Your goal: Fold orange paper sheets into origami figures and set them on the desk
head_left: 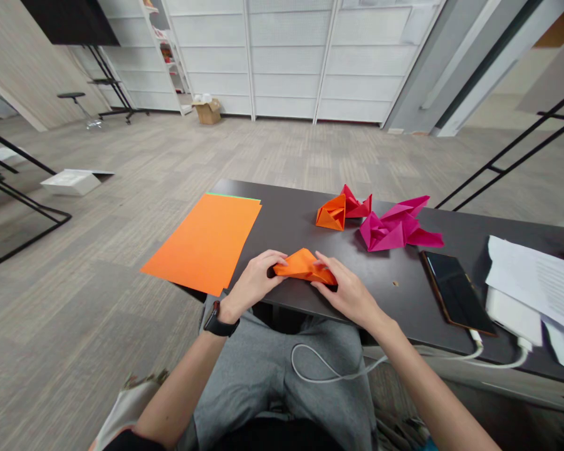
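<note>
A folded piece of orange paper [302,264] is held between my two hands, low over the front part of the dark table [286,213]. My left hand [259,275] grips its left end, with the fingers on top. At the right end, my right hand [342,285] pinches the paper between thumb and fingers. Behind it stand an orange folded paper piece [331,214], a red one [357,205] and a larger magenta one [397,225]. To the left lies a stack of orange paper sheets [207,241], with a green edge showing at the back.
On the right of the table lie a phone [457,291], a white power bank [514,316] and printed sheets [540,282]. A white cable [319,379] loops over my lap from that side. A cardboard box [207,111] stands by the far white cabinets.
</note>
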{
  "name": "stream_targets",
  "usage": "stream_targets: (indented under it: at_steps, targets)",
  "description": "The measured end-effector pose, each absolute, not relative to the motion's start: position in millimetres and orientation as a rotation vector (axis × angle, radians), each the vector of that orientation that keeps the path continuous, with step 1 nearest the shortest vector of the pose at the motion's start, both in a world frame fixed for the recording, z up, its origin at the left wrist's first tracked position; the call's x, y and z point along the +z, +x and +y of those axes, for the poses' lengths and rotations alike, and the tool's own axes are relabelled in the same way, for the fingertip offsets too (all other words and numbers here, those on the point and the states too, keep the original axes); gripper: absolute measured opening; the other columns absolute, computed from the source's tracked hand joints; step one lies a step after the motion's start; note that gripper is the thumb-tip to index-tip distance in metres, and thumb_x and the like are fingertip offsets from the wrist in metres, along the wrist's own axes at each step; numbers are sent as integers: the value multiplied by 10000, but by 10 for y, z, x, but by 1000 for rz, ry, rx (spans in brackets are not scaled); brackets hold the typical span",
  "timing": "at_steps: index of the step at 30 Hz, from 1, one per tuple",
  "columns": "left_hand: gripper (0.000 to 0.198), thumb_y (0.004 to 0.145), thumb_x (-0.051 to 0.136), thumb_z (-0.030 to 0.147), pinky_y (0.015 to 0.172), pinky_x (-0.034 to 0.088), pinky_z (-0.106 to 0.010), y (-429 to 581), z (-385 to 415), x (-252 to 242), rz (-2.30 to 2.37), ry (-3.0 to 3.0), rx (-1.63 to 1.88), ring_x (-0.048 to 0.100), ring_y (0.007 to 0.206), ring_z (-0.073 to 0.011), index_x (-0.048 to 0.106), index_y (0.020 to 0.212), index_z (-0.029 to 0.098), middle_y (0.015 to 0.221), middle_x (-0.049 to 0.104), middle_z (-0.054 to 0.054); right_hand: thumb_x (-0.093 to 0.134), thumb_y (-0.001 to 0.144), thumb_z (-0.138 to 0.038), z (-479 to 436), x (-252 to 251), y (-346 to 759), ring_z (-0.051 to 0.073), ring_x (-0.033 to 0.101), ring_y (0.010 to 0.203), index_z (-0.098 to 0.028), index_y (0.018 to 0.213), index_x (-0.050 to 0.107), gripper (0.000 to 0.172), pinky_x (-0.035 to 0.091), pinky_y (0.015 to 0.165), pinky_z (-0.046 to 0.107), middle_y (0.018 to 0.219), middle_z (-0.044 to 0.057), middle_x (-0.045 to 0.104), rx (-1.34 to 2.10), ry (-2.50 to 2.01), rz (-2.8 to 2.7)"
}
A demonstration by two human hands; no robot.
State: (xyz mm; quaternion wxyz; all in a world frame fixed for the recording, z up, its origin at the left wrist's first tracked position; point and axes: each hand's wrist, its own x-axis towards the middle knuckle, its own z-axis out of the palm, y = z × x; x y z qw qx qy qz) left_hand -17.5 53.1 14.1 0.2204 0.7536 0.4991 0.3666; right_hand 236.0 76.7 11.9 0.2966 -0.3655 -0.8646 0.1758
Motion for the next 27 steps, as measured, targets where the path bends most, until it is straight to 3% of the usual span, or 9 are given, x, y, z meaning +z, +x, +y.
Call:
stream_targets:
  at_steps: [3,5,11,20,24,27]
  targets:
    - [152,803,615,70,861,558,-351,-252,487,162,1537,2129,1009,649,934,-197,651,873,200,976,664,-33,567,937,-237,777,90,2366,263,654,1082,-265,1135,673,227,560,935,467,1169,91,682,454,-905,-2358]
    - [129,836,605,89,827,553,-335,-303,451,148,1558,2167,975,640,899,-187,657,861,204,931,656,-25,570,931,-206,779,85,2368,259,654,1078,-245,1047,696,176,560,927,460,1164,95,690,439,-885,-2388]
    - [128,933,573,155,836,538,-339,-405,409,59,1476,2385,924,618,914,-190,692,945,200,944,664,-47,577,894,-152,780,57,2384,257,662,1074,-225,1052,699,213,561,926,465,1176,95,701,402,-891,-2404]
    - [167,926,590,218,889,527,-386,-439,336,179,1381,2665,651,619,1032,-229,695,1054,194,1139,659,-84,569,865,-99,678,62,2423,294,653,1159,-210,1170,697,350,542,968,507,1288,120,680,224,-890,-2509]
    - [217,943,604,275,940,520,-400,-423,305,161,1355,2673,675,608,1130,-240,661,1129,178,1231,649,-93,574,907,-151,644,88,2417,283,644,1184,-206,1186,693,308,545,964,483,1282,126,684,170,-865,-2528]
    - [169,968,581,277,951,516,-398,-399,314,126,1341,2689,721,611,1115,-235,677,1055,169,1186,668,-84,562,942,-198,650,132,2409,279,651,1171,-192,1144,706,247,536,958,480,1240,127,704,138,-858,-2565]
